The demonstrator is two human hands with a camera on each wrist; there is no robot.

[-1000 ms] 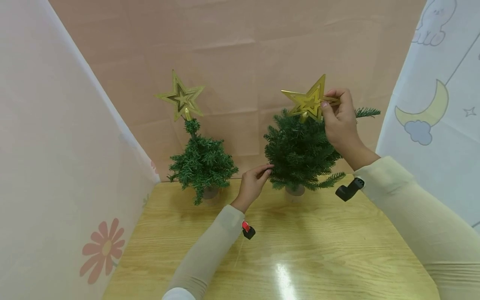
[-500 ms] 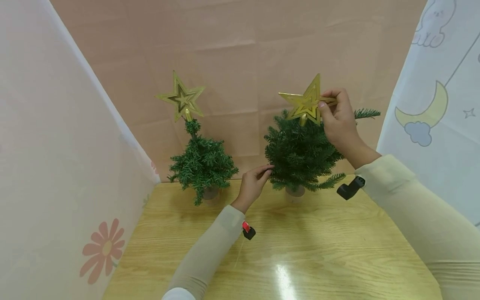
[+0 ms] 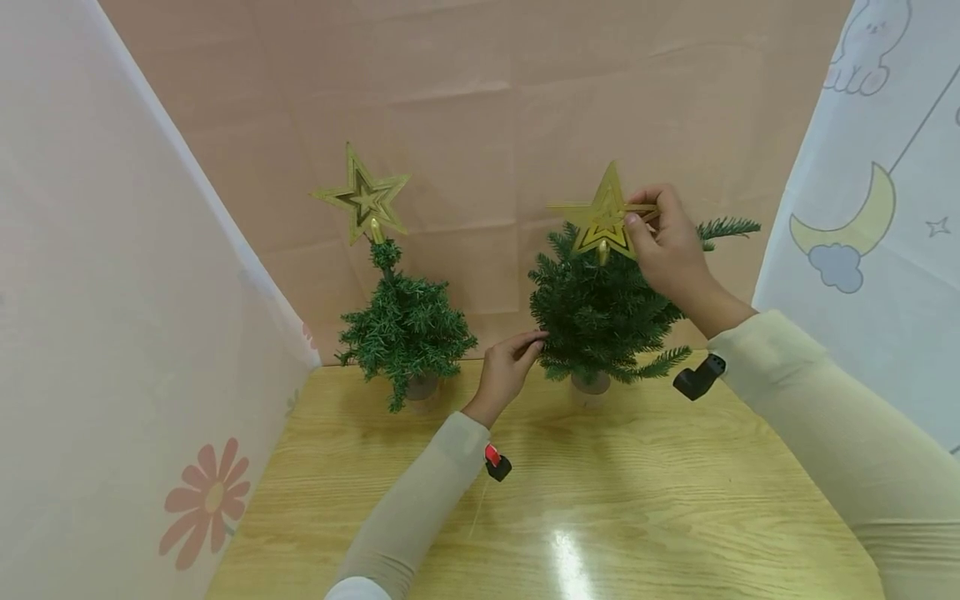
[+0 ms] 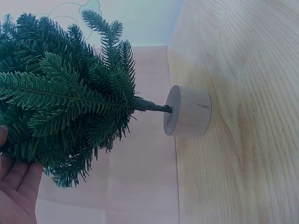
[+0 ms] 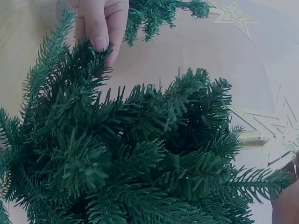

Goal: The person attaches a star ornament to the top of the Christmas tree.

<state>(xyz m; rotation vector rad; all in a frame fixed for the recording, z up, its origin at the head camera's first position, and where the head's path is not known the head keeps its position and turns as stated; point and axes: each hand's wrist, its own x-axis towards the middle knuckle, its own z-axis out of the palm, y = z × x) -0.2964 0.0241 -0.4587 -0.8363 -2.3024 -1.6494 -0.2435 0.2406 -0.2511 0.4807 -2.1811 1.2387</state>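
On the right stands a small green artificial Christmas tree (image 3: 600, 308), its trunk set in a round wooden base (image 4: 191, 112). My right hand (image 3: 667, 242) pinches one side point of a gold star tree topper (image 3: 609, 208) at the treetop. The star's socket (image 3: 603, 250) overlaps the upper branches in the head view; what lies inside it is hidden. My left hand (image 3: 501, 371) reaches to the tree's left side. In the right wrist view, my left thumb and fingers (image 5: 100, 39) pinch a branch tip.
To the left is a second small tree (image 3: 405, 325) topped by another gold star (image 3: 362, 196). Both trees stand on a wooden table (image 3: 637, 475), near a pink backdrop (image 3: 480, 125). Printed cloth walls (image 3: 862, 192) rise at either side.
My right hand has moved the star left and slightly down, and its face has turned so that the star looks more upright. The left hand stays at the branch.
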